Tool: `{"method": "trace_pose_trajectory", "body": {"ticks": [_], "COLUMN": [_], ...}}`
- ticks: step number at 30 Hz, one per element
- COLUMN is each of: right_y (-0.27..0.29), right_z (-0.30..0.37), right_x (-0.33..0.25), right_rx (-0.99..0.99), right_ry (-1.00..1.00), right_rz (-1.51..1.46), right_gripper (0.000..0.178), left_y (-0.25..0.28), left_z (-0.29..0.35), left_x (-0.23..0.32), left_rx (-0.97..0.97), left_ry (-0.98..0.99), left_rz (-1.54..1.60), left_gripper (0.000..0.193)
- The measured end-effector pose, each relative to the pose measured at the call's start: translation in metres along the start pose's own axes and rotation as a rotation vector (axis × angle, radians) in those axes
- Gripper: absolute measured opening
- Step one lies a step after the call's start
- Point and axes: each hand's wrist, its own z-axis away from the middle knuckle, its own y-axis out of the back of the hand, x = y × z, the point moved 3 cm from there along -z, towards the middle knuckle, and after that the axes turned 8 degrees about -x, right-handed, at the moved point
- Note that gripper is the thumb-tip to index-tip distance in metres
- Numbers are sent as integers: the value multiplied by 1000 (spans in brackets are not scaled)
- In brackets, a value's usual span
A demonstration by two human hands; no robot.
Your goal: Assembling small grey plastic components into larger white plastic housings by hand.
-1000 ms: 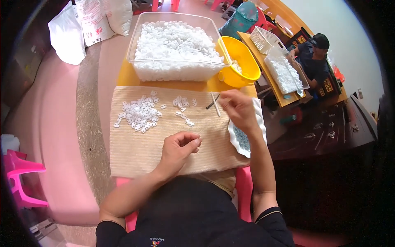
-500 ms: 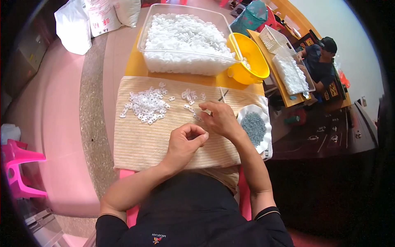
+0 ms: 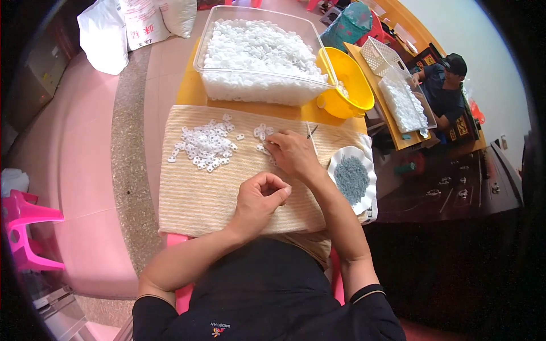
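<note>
My left hand point(image 3: 261, 196) is held above the striped cloth point(image 3: 193, 207), its thumb and fingers curled into a pinch. Whatever lies between those fingertips is too small to make out. My right hand point(image 3: 292, 153) reaches over a small group of white plastic pieces point(image 3: 261, 131), fingertips down among them and drawn together, partly hidden by the hand itself. Left of that group lies a larger heap of the same small flat pieces point(image 3: 207, 144), with dark holes in them. A white wavy-rimmed dish point(image 3: 364, 206) of tiny grey-blue bits point(image 3: 351, 179) stands at the right.
Behind the cloth stands a clear plastic bin point(image 3: 267, 88) full of white pieces, beside a yellow basin point(image 3: 355, 96). A thin white stick point(image 3: 311, 138) and a dark slim tool point(image 3: 313, 131) lie by my right hand. Another person point(image 3: 443, 85) sits at a table far right.
My right hand has moved left onto the small group of white pieces, its fingers coming closer together. The left hand keeps its pinch in nearly the same place.
</note>
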Motion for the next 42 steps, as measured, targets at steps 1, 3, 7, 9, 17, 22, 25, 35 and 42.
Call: {"method": "trace_pose_trajectory", "body": {"ticks": [1,3,7,9,17,22,25,35,42], "right_y": [-1,-2,8,13,16,5,1,43,64], "right_z": [-1,0,12,25,71,86,94,141,174], "right_x": [1,4,1,-1,-18,-22,-21,-2,42], "right_rx": [-14,-27,66,-30,-219,-151,-109,114,275], "right_ry": [-4,-10,67,-9,-140,-164,-175,-225,-287], "right_rz": [10,21,-218,-561,-1290,-1495,-1510,-792,-376], "right_gripper": [17,16,12,15,20,22,23,5,7], "left_y": [0,3,4,11,1,0,-3,2,-2], "left_z": [0,-1,-4,-5,-4,-2,-1,-3,-1], "left_x": [1,-2,4,6,13,9,6,2,2], "left_rx": [5,4,109,181,78,-26,-12,102,87], "left_ry": [1,6,-54,-65,-8,25,44,95,102], "left_rz": [-8,9,134,169,166,243,230,219,236], "left_gripper": [6,8,12,20,16,15,14,11,15]}}
